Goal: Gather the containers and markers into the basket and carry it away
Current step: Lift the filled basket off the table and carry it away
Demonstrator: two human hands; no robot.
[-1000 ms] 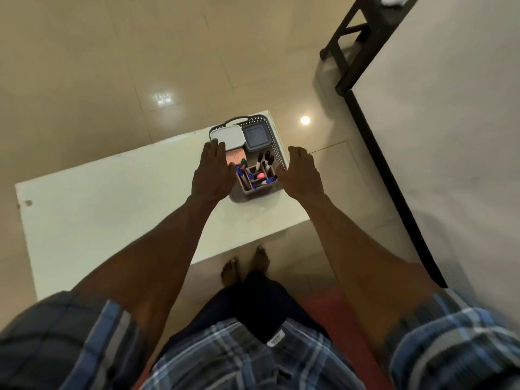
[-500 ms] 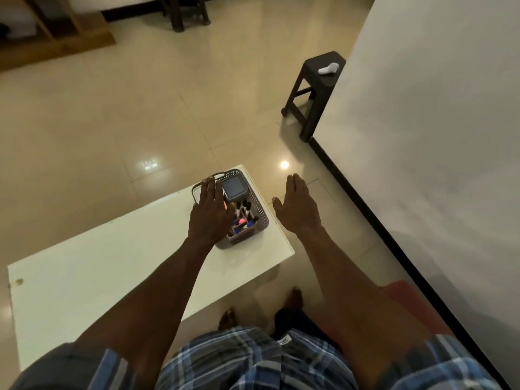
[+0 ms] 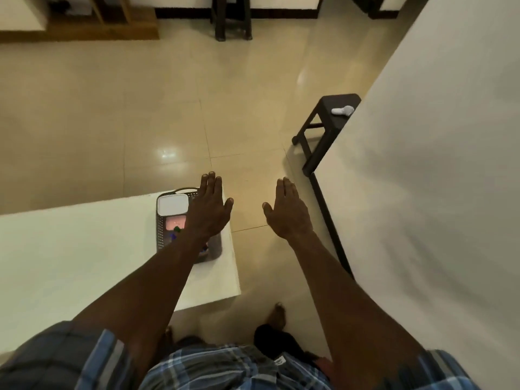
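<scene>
A dark grey perforated basket (image 3: 162,235) stands on the far right corner of the white table (image 3: 70,263). Inside it lie a white-lidded container (image 3: 172,204), a pink container (image 3: 176,222) and some markers (image 3: 175,233), partly hidden by my arm. My left hand (image 3: 209,212) hovers flat over the basket's right side, fingers spread, holding nothing. My right hand (image 3: 288,213) hangs open over the floor to the right of the table, clear of the basket.
A white wall or panel (image 3: 422,178) runs along the right with a dark base strip. A black stool (image 3: 326,128) carrying a small white object (image 3: 342,110) stands beside it. Wooden furniture (image 3: 84,23) and dark chair legs (image 3: 232,21) sit at the back.
The view has tilted up, showing more floor and room. Both hands have lifted off the basket's sides and now hover, the left above it, the right out over the floor.
</scene>
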